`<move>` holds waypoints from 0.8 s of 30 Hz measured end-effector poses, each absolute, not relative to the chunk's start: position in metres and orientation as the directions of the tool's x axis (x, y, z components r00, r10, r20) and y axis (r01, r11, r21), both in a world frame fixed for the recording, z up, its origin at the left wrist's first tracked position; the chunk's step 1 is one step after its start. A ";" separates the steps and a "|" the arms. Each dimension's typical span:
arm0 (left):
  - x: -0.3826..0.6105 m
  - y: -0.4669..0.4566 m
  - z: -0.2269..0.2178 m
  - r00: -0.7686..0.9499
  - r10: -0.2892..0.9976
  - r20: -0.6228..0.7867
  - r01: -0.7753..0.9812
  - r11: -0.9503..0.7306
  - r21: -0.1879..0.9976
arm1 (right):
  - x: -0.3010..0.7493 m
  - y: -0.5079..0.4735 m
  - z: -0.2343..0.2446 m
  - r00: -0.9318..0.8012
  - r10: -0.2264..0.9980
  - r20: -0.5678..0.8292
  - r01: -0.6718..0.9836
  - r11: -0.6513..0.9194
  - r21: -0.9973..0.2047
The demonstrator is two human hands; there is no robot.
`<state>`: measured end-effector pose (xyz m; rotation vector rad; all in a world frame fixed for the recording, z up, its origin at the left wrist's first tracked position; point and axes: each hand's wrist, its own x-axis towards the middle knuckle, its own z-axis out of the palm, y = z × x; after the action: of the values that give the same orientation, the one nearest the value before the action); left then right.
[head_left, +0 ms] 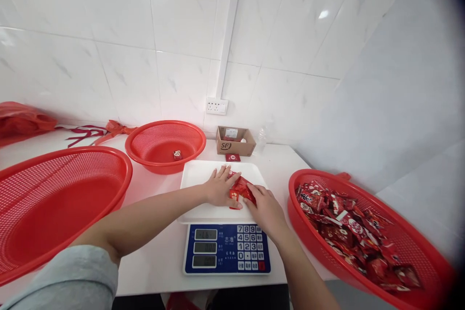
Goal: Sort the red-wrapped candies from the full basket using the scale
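With the white weighing pan (196,213) serving as clock centre, the scale's blue keypad panel (228,267) is facing the person at six. The right hand (268,209), extending from between four and five, is curling its fingers against the right side of some red packets (240,185) lying on the pan; whether it is pinching them, I cannot tell. The left hand (219,189), reaching in from eight, is resting with fingers spread over their left side. A large red basket (72,203) is sitting at nine; a heaped basket (296,206) is sitting between three and four. Farther off, a smaller basket (156,147) is standing at ten, a cardboard box (236,147) at twelve.
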<state>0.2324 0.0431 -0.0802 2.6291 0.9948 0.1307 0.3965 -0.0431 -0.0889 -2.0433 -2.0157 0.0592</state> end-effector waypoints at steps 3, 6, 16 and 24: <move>0.236 0.055 -0.085 0.749 0.662 0.034 0.619 -0.717 0.321 | 0.398 -0.043 -0.090 0.026 0.987 0.158 0.973 0.011 -0.231; 0.236 0.056 -0.086 0.740 0.663 0.116 0.608 -0.733 0.306 | 0.398 -0.042 -0.091 0.042 0.985 0.165 0.960 0.006 -0.278; 0.235 0.046 -0.087 0.705 0.691 0.162 0.577 -0.691 0.435 | 0.395 -0.043 -0.086 0.077 0.976 0.204 0.900 0.020 -0.435; 0.240 0.040 -0.076 0.607 0.795 0.020 0.389 -0.318 0.864 | 0.392 -0.044 -0.091 0.158 0.979 0.126 0.223 0.089 -0.971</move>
<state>0.2402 0.0402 -0.0759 1.9320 0.9422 0.5674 0.3916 -0.0440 -0.0907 -1.3584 -1.2828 0.8916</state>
